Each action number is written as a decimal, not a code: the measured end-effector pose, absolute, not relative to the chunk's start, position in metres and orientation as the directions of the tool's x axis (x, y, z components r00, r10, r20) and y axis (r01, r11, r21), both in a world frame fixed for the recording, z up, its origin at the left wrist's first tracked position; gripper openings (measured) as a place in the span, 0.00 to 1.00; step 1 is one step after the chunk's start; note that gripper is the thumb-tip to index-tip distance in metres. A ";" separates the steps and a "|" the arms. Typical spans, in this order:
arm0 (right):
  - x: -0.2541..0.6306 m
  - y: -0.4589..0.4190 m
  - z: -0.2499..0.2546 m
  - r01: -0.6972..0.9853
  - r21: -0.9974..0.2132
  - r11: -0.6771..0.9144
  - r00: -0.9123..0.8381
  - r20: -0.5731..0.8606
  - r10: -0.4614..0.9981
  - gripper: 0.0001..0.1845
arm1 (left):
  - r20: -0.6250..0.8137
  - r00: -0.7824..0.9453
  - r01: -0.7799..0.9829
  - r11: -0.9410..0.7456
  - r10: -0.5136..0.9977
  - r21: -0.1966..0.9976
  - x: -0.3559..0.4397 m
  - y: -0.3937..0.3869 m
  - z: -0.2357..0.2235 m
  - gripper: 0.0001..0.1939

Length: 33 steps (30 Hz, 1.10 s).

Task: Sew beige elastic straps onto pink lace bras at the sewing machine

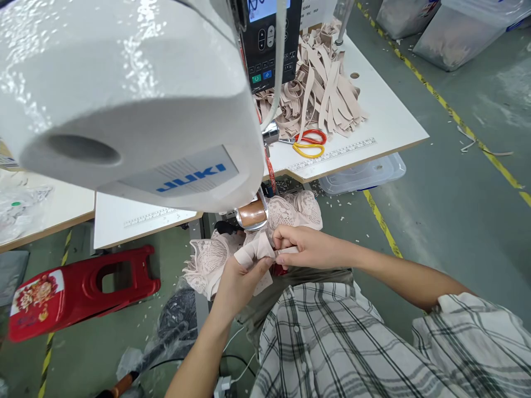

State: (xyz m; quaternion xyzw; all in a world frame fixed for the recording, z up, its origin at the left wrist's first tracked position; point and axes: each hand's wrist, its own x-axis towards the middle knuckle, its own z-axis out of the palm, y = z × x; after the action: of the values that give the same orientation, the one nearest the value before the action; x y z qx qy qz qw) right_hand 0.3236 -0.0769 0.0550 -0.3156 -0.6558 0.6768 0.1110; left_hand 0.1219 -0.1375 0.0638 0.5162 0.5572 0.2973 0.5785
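Observation:
A pale pink lace bra [209,260] lies under the head of a white sewing machine [174,149], with one cup at the left and another at the right. My left hand [240,279] is closed on a folded band of the bra, thumb on top. Close beside it, my right hand [307,247] pinches a narrow pale strap [287,252] between thumb and fingers. The two hands nearly meet just in front of the machine's copper-coloured guard [252,214]. The needle area is hidden behind that guard.
Scissors with red and yellow handles [309,150] lie on the white table [390,124] beside a heap of pale fabric strips [327,88]. A control panel [271,52] stands behind the machine head. A red stool [85,287] is on the floor at left, plastic bins [460,33] at upper right.

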 end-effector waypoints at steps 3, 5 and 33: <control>0.324 -0.074 0.054 0.354 -0.935 0.031 -0.730 -0.255 0.634 0.08 | -0.348 0.148 0.267 0.302 0.926 0.915 0.123 -0.139 0.064 0.18; 0.323 -0.072 0.052 0.373 -0.921 0.116 -0.725 -0.211 0.656 0.08 | -0.337 0.125 0.290 0.290 0.933 0.912 0.124 -0.140 0.065 0.16; 0.310 -0.077 0.057 0.413 -0.895 0.170 -0.578 -0.114 0.808 0.10 | -0.370 -0.070 -0.101 0.363 0.926 0.926 0.139 -0.141 0.047 0.14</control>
State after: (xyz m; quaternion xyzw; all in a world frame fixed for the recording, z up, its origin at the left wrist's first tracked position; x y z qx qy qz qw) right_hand 0.3102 -0.0773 0.0571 -0.4134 -0.7381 0.4943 0.1999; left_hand 0.1388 -0.1409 0.0470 0.3533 0.5841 0.4403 0.5833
